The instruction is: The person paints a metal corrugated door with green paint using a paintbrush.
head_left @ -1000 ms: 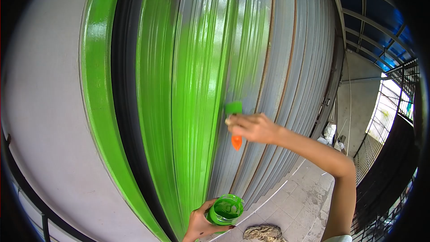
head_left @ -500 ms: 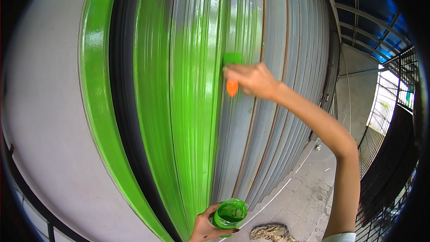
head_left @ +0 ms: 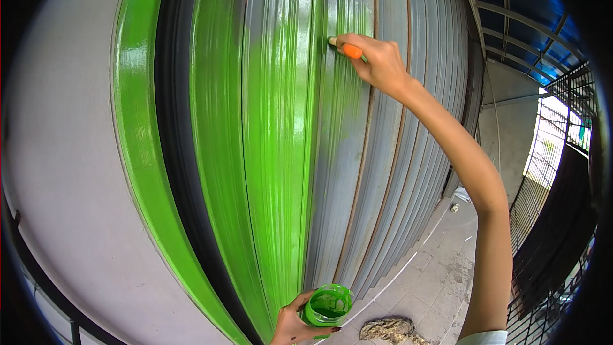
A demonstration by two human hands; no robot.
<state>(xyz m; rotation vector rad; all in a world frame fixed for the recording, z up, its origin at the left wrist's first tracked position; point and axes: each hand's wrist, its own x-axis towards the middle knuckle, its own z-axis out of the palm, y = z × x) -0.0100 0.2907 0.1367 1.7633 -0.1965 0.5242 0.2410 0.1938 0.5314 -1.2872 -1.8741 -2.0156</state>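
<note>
My right hand is closed around a paintbrush with an orange handle. The brush head is against the ribbed metal folding door, mostly hidden behind my fingers. Wet green paint coats the door's left panels, while the panels on the right are bare grey with rusty brown seams. Streaky, thinner green shows on the panel under the brush. Low in the view, my left hand grips a clear tub of green paint, its mouth tilted toward me and paint smeared on its inner wall.
A white wall stands at the left, beside a green frame strip and a black vertical channel. On the tiled floor lies a crumpled, patterned cloth. A black metal grille is at the far right, under a blue roof.
My right hand has moved up with the paintbrush, whose handle now points toward me. Green streaks now reach lower on the panel. My left hand and the tub have stayed nearly still.
</note>
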